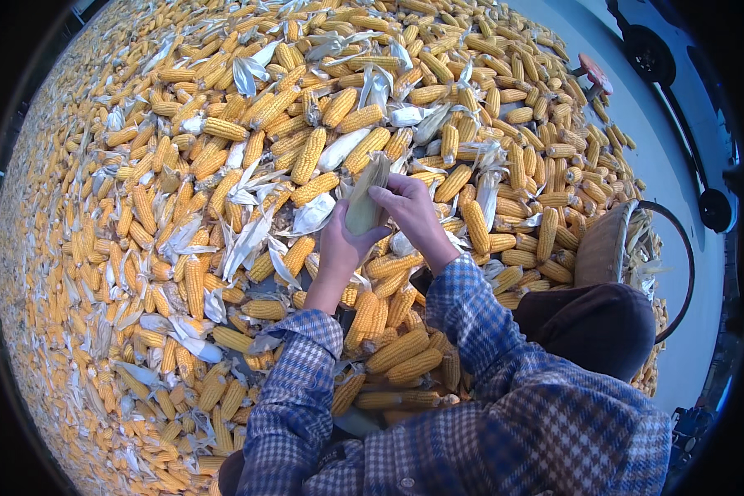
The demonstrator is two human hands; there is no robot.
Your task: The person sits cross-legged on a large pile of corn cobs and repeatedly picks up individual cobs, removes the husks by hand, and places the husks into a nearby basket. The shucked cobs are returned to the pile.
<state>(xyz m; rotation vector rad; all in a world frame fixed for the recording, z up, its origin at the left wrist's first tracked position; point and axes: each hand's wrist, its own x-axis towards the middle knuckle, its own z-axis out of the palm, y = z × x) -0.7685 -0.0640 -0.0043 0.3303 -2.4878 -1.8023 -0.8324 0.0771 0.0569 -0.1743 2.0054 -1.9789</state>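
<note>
An ear of corn (365, 197) still wrapped in pale dry husk stands upright between both my hands, above a huge heap of yellow husked cobs (223, 182). My left hand (339, 248) grips its lower part from the left. My right hand (409, 207) holds its upper right side, fingers curled over the husk. Both sleeves are blue checked cloth.
Loose white husks (248, 236) lie scattered among the cobs. A woven basket (616, 244) with a dark hoop handle sits at the right, holding husks. My dark-clothed knee (595, 326) is below it. Grey ground (636, 124) and a red stool (595, 74) lie beyond the heap.
</note>
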